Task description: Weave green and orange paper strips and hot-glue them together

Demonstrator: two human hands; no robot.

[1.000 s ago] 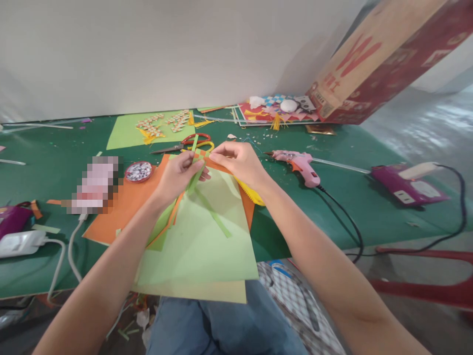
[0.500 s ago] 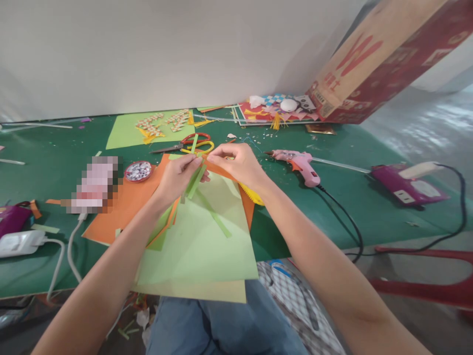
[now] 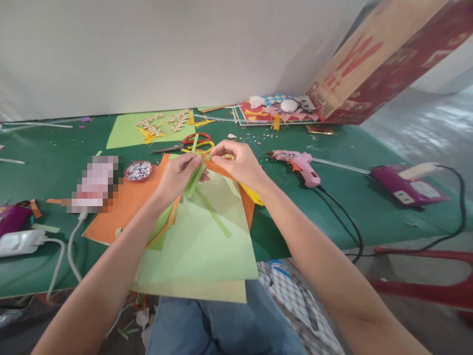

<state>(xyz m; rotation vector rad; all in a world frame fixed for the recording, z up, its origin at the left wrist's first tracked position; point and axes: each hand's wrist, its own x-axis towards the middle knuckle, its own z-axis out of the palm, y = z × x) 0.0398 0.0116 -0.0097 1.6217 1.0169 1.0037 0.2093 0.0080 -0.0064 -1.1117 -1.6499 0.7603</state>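
Both hands meet over a stack of paper sheets. My left hand [image 3: 182,172] is closed, pinching green paper strips [image 3: 195,181] that cross between its fingers. Fingertips of my right hand [image 3: 236,160] pinch an orange paper strip [image 3: 205,157] where it meets the green ones. Beneath them lie a light green sheet [image 3: 210,256] and an orange sheet [image 3: 129,207]. A loose green strip [image 3: 218,219] rests on the light green sheet. Just behind the hands are scissors [image 3: 177,147] with red and yellow handles. A yellow object [image 3: 253,194], partly hidden, sits beside my right wrist.
A pink glue gun [image 3: 301,165] lies to the right, its cord running to a purple power strip [image 3: 410,185]. On the left are a round tub of small pieces [image 3: 138,171] and a blurred-out phone [image 3: 96,185] on a cable. A paper bag [image 3: 354,64] stands at the back right.
My right fingertips have shifted very slightly at the orange strip. My left hand and the things on the table look the same.
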